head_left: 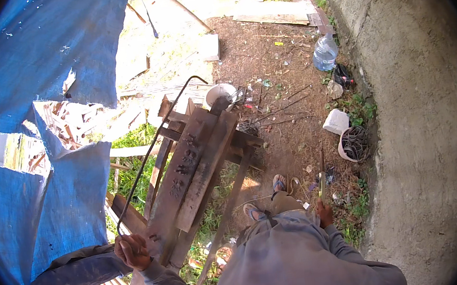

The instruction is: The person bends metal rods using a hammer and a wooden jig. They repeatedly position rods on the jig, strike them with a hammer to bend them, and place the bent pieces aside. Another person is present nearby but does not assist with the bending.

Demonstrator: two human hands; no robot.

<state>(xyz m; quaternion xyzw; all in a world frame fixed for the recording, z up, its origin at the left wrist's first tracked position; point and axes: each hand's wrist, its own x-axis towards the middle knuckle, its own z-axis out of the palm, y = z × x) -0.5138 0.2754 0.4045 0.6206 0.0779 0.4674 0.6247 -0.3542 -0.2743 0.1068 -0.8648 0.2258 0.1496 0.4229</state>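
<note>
A long dark metal rod [150,153] with a hooked far end slants over the left side of a rough wooden bench [207,181]. My left hand [132,251] is closed round its near end. Clusters of short dark pegs or nails [186,166] stand out of the bench's left plank. At my right side, beyond the bench, my right hand [324,213] is closed on a long narrow tool [321,174] that points away from me. It has a brownish upper part and a paler, yellowish lower part; its exact kind is unclear.
A torn blue tarp [78,197] hangs at the left. Along the concrete wall [410,123] on the right are a bucket of dark wire [354,144], a white block [336,121] and a large clear water bottle [325,53]. A white basin [220,94] sits behind the bench.
</note>
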